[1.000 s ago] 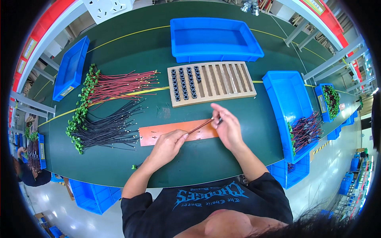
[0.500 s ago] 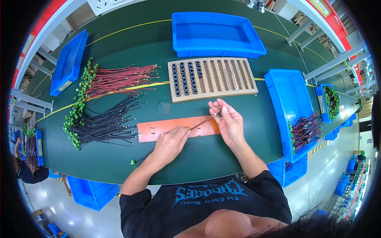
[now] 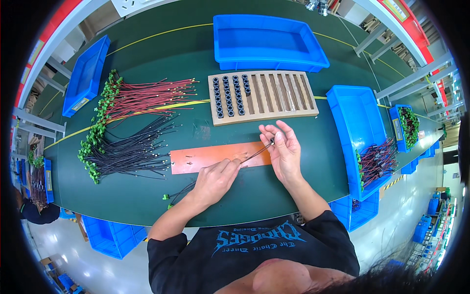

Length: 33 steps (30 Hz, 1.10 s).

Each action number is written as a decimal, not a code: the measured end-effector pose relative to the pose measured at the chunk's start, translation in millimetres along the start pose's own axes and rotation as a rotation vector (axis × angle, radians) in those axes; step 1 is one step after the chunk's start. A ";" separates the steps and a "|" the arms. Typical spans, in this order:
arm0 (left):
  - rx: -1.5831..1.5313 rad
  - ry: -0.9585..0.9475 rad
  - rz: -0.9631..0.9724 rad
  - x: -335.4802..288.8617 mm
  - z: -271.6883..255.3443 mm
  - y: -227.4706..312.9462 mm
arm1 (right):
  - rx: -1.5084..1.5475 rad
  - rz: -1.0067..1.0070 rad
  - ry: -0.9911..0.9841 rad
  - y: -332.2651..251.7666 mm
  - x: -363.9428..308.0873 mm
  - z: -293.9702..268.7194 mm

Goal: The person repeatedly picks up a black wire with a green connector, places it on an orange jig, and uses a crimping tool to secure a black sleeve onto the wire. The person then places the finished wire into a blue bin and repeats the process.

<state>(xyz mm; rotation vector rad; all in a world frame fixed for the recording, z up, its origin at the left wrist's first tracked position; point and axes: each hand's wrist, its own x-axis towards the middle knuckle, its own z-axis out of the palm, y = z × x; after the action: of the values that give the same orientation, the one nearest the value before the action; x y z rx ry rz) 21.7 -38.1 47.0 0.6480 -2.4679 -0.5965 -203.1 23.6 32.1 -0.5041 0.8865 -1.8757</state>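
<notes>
The left hand [image 3: 215, 181] is curled around thin wires [image 3: 253, 156] running toward its two o'clock; there the right hand [image 3: 285, 154], outer fingers loosely spread, pinches a small black sleeve [image 3: 272, 141] at their far end. An orange strip [image 3: 188, 158] lies beneath, a slotted tray [image 3: 274, 115] at twelve o'clock.

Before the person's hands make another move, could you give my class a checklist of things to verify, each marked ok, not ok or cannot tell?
1. Left hand gripping the held wires: ok, over the orange strip.
2. Right hand pinching the small black piece at the wires' far end: ok.
3. Wires fully seated in that piece: cannot tell, too small and partly covered by fingers.
4. Rack filled throughout: not ok, black sleeves stand only in its left-hand columns.
5. Loose red wires and black wires in separate groups: ok, red lie farther from the person.
</notes>
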 end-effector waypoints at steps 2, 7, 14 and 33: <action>-0.044 0.003 -0.007 -0.4 1.6 -0.8 | 0.016 -0.001 -0.007 -1.0 0.0 -1.5; -0.134 0.025 -0.032 5.6 -2.9 3.9 | 0.024 0.011 -0.021 -0.6 -1.6 -2.6; -0.279 0.048 -0.087 7.5 0.8 4.4 | 0.018 0.182 -0.130 1.3 -18.0 18.6; -0.575 -0.189 -0.322 -8.7 -60.8 -18.8 | -0.492 0.052 -0.372 10.4 -24.0 23.4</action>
<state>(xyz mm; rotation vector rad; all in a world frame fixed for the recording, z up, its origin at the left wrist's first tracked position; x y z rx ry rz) 69.1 -65.0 80.8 0.7747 -2.1946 -1.4791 -170.5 33.7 40.2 -1.0787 1.0900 -1.4410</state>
